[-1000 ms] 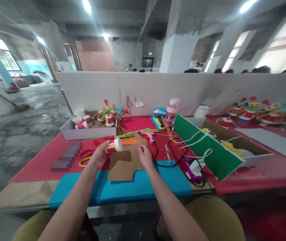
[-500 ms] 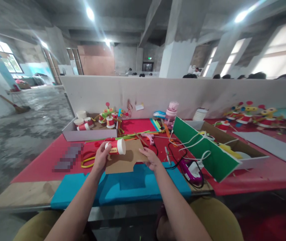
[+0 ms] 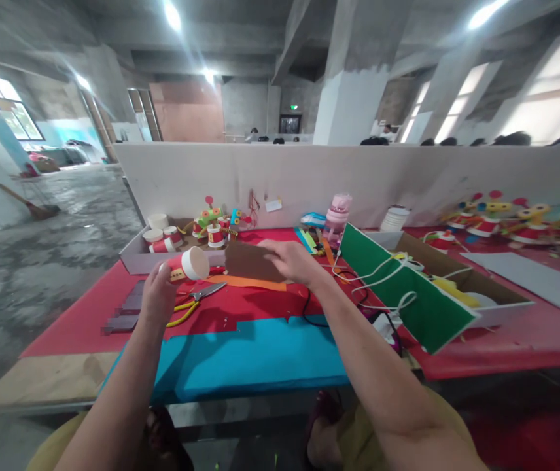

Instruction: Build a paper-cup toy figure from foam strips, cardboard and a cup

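Note:
My left hand (image 3: 158, 288) is closed around a red and white paper cup piece (image 3: 186, 265), which lies tilted sideways with its round pale end facing right. In my right hand (image 3: 292, 260) is a piece of brown cardboard (image 3: 250, 261), pinched at its right edge and raised above the table. Below and between the hands, yellow-handled scissors (image 3: 195, 305) rest on the red table cover. An orange paper strip (image 3: 245, 282) lies just under the cardboard. Blue paper (image 3: 255, 360) covers the front edge of the table.
A box (image 3: 135, 260) of cups and small cup figures stands at the back left. To the right, a green board (image 3: 398, 288) leans against another box (image 3: 500, 311), with white cables over it. A pink bottle (image 3: 339, 216) stands near the white partition (image 3: 290, 173).
My right hand has lifted the cardboard up and away from the blue paper, turning it. My left hand has moved left with the cup piece. The scissors and orange strip are now uncovered.

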Demonstrator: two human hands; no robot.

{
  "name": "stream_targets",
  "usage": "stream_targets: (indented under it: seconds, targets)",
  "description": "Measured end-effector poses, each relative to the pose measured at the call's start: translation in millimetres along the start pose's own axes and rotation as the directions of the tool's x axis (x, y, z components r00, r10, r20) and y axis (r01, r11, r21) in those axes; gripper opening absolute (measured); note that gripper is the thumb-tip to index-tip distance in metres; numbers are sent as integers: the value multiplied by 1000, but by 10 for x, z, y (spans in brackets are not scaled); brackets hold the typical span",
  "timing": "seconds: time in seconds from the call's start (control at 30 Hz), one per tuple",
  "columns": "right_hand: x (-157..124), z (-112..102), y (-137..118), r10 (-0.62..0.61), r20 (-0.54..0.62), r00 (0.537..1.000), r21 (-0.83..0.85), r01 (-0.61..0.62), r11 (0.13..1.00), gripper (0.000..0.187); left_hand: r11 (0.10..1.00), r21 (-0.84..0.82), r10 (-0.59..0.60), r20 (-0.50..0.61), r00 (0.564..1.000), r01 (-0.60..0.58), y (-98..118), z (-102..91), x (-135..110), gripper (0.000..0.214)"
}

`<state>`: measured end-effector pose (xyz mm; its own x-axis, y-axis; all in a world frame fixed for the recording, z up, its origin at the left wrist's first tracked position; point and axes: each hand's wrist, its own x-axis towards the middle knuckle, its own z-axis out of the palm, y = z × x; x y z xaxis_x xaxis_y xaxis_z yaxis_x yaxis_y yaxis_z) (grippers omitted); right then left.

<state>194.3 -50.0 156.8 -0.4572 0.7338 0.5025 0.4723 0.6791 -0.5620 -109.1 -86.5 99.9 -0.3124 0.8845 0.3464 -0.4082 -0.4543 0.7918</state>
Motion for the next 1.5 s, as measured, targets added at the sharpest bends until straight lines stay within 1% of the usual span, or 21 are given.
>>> stream_targets:
  seconds: [0.07,0.13,0.17,0.23,0.3,0.4,0.47,0.5,0.57,0.63,0.73,0.83,0.93,1.07,1.13,1.2,1.23,1.33,1.4,1.47,1.5]
  targets:
    - [-1,19,-65,-50,4,999,-37,50,998,26,1000,-2,10,-9,1000,-10,-4,2,13,30]
    - [-12,91,6,-18,-158,987,-6,17,1000,26,1000,-1,8,-29,1000,-8,-26,4,31,31]
    - [-13,149,87,20,-274,961,37,-10,999,27,1000,1,-3,-36,999,3,-45,10,45,31]
    - [4,314,305,131,-464,876,189,-46,981,30,999,-6,-43,-27,999,43,-101,45,82,33]
    - [32,531,536,318,-550,772,403,-88,911,34,993,-55,-102,-6,995,101,-176,122,134,35]
    - [46,853,802,600,-494,629,580,-276,766,35,965,-149,-216,15,976,216,-290,290,230,36]
    - [14,1006,914,664,-462,588,591,-354,725,33,948,-164,-272,27,962,273,-353,392,298,37]
    - [-16,1058,955,663,-434,610,598,-355,719,34,945,-162,-283,31,959,284,-381,428,331,37]
    - [-95,1122,1015,627,-330,705,676,-287,679,38,945,-163,-283,25,959,283,-441,460,396,39]
    - [-182,1147,1055,600,-208,772,768,-251,589,43,945,-169,-283,15,959,281,-514,446,456,40]
    - [-281,1145,1107,604,-97,791,844,-256,471,44,942,-181,-288,3,958,284,-659,373,512,39]
    - [-319,1114,1183,609,-84,788,855,-257,450,43,944,-177,-283,0,959,278,-797,277,503,35]
    - [-330,1068,1262,591,-45,805,791,-333,513,42,946,-79,-309,63,949,313,-826,192,453,34]
    - [-364,1018,1297,569,35,822,679,-437,590,41,905,283,-384,218,897,318,-655,156,387,44]
    - [-385,1005,1285,552,35,833,579,-468,668,38,857,463,-371,254,893,224,-544,179,338,46]
    - [-391,1003,1262,547,-10,837,413,-495,765,41,817,568,-292,261,920,99,-459,228,252,48]
    - [-387,1005,1246,546,-42,837,322,-506,800,44,801,596,-272,285,919,52,-430,261,191,47]
    - [-348,1007,1164,499,-165,850,83,-493,866,51,777,629,-344,395,852,22,-384,381,-38,42]
    - [-325,988,1066,434,-276,858,2,-451,893,50,775,632,-387,465,796,8,-386,459,-185,41]
    - [-339,958,926,408,-290,866,69,-406,911,40,776,628,-367,529,765,-62,-412,516,-294,42]
    - [-367,946,842,411,-224,884,161,-383,910,36,773,627,-351,549,759,-96,-434,535,-332,44]
